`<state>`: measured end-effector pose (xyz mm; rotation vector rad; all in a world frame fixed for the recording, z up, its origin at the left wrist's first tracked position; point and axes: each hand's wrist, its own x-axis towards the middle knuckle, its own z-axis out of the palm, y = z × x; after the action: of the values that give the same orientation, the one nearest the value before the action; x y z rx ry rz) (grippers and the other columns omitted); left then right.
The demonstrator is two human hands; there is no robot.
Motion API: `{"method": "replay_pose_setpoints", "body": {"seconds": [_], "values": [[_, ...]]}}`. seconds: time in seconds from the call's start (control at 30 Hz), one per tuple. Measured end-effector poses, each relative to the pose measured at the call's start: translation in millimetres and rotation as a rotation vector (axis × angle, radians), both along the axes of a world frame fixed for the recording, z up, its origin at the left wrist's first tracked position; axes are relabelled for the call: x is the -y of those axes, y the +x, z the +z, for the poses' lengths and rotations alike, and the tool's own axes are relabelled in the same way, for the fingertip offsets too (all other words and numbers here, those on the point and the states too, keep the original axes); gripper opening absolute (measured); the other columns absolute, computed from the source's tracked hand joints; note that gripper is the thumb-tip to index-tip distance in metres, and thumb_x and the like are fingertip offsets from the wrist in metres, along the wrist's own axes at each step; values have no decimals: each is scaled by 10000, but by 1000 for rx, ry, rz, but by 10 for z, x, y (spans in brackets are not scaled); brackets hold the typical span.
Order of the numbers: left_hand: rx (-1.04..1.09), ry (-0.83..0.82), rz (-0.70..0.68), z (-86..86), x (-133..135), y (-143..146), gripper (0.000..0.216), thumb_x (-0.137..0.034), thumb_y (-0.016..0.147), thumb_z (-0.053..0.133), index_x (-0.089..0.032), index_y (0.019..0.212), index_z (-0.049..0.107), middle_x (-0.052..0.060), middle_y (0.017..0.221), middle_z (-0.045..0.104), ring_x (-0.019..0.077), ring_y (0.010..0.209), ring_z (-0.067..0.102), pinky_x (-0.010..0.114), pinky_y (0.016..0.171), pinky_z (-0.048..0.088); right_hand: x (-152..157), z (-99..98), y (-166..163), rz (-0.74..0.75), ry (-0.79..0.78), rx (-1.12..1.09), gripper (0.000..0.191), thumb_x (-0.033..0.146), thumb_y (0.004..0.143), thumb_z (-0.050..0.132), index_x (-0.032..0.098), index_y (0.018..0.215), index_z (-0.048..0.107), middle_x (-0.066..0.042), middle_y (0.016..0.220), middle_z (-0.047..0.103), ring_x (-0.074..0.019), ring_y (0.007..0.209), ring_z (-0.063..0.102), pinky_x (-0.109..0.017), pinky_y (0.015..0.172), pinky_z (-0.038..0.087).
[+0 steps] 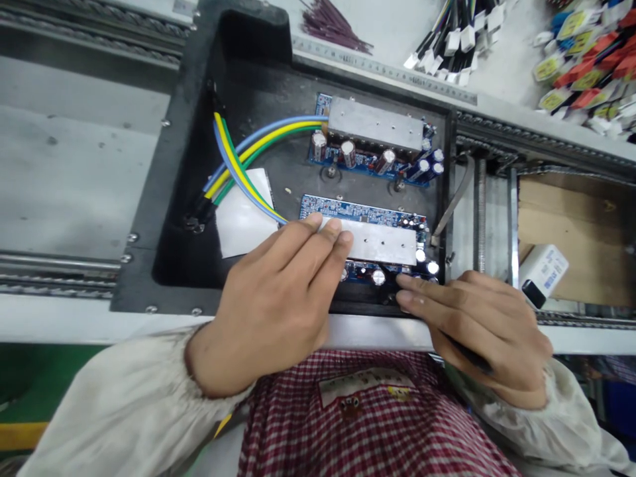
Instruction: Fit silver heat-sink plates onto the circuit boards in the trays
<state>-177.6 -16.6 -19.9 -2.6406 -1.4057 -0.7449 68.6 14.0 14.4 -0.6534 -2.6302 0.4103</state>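
Note:
My left hand (283, 291) lies over the lower blue circuit board (342, 207), its fingers stretched out and their tips resting on the silver heat sink (385, 242). In my right hand (481, 331) is a slim black tool (470, 354), partly hidden by the fingers; its dark tip points at the board's lower edge, beside the capacitors (378, 277). I cannot make out the tool's exact kind. Both this board and the upper circuit board (375, 126) sit in a black tray (293, 79). Blue, yellow and green wires (268, 132) run to the boards from the left.
A white sheet (248, 215) lies under the wires. Beyond the tray are a steel ruler (382, 69), purple wires (332, 26) and bundled connectors (460, 36). To the right, a white-and-black box (544, 273) rests near cardboard (571, 225). Conveyor chains (546, 139) run alongside.

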Motion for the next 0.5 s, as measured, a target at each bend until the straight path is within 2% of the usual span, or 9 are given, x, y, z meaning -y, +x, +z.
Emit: {"method": "replay_pose_setpoints", "body": {"seconds": [0.13,0.27,0.5], "values": [[-13,20,-6,7,-2,3,392,-65,828,504,55,1196,566,216,1151,651,370,1097,615,492,920,575,-15,52,-53,41,98,93,228,77,883,555,47,1089,646,-180,1095,708,-182,862,699,-303,578,506],[-24,11,1,13,-7,15,385,-95,850,495,45,1203,561,207,1166,647,363,1117,606,488,933,569,-67,108,-101,125,129,134,215,68,877,563,23,1069,648,-194,1041,719,-199,865,704,-308,571,524],[-16,10,5,39,-11,23,364,-85,840,514,50,1171,583,203,1141,666,362,1078,632,470,936,569,-20,8,-127,197,340,99,263,61,919,424,42,1019,667,-211,1024,717,-196,748,691,-312,485,460]]}}
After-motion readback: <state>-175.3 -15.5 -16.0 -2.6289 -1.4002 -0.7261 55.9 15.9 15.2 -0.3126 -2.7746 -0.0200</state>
